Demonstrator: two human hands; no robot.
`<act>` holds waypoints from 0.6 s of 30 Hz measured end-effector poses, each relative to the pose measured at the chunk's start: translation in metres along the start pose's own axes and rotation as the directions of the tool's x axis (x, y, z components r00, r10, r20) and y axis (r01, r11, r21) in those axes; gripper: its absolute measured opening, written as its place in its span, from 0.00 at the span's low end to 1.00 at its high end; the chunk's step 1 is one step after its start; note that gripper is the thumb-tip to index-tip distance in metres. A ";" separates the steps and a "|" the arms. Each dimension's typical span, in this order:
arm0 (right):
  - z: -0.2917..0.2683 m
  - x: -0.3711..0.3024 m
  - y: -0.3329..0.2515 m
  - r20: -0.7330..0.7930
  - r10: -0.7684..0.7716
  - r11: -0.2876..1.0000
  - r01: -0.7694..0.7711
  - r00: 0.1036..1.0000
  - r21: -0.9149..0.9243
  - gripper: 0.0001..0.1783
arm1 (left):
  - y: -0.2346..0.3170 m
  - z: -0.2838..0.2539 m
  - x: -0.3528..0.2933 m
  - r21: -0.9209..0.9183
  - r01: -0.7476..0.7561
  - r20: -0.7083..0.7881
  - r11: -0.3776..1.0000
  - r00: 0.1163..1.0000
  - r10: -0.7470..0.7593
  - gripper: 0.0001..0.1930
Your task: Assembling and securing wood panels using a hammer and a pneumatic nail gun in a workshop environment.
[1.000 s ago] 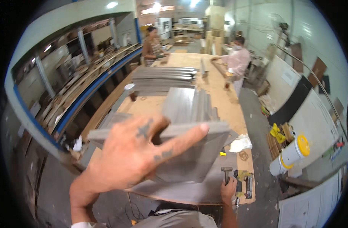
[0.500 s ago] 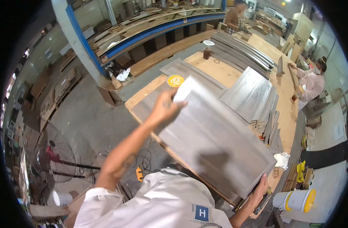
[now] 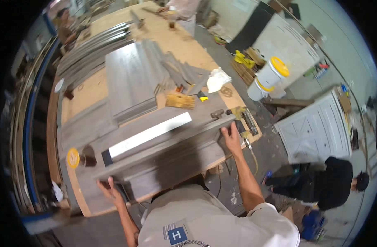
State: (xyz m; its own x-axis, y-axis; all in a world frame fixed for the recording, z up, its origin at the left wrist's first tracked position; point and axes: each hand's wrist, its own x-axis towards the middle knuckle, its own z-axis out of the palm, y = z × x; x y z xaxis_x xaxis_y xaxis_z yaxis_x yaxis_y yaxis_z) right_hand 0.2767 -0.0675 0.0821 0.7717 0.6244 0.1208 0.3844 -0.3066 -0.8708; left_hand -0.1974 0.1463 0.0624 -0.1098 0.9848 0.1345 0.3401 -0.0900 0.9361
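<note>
A grey framed wooden panel (image 3: 168,164), like a cabinet door, is tilted on the near side of the worktable, a dark shadow across its face. My right hand (image 3: 233,140) grips its right end, thumb toward me. At the left end, my left hand (image 3: 111,192) is cupped against the edge with thumb and fingers apart. Just beyond the panel lies a square with a bright blade (image 3: 151,135) and a dark stock (image 3: 107,157). A hammer (image 3: 217,113) rests near the right end, beside a nail gun (image 3: 249,121) with an air hose.
Grey boards (image 3: 130,78) and loose strips are stacked farther back on the worktable (image 3: 79,199). A yellowish wood block (image 3: 180,100), a white cloth (image 3: 218,80) and a yellow-lidded cup (image 3: 73,158) lie about. Buckets (image 3: 272,73), a white cabinet (image 3: 316,127) and a bending person (image 3: 332,183) are to the right.
The view has swung to the right. The panel, held up flat-faced before, is now lower and tilted on the table. My left hand has moved down to its left end.
</note>
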 end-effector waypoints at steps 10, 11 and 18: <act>-0.027 -0.001 0.037 0.143 -0.109 0.992 0.097 0.984 0.086 0.29 | 0.206 0.090 -0.042 0.277 -0.668 0.329 0.691 0.741 0.585 0.31; -0.039 0.004 0.021 0.281 -0.087 0.993 0.061 0.956 0.101 0.28 | 0.227 0.116 -0.059 0.284 -0.781 0.613 0.556 0.594 0.522 0.31; -0.087 0.047 0.115 0.081 0.081 0.801 -0.017 0.993 -0.598 0.37 | 0.245 0.240 -0.110 0.158 -0.901 0.881 0.405 0.313 0.353 0.33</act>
State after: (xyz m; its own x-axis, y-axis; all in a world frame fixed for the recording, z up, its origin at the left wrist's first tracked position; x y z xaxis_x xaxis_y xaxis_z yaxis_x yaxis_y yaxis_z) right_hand 0.4012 -0.1360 0.0292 0.7569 0.6534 0.0110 0.5981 -0.6858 -0.4148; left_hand 0.1219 0.0517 0.1995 0.9090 0.4077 0.0865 0.3840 -0.9000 0.2064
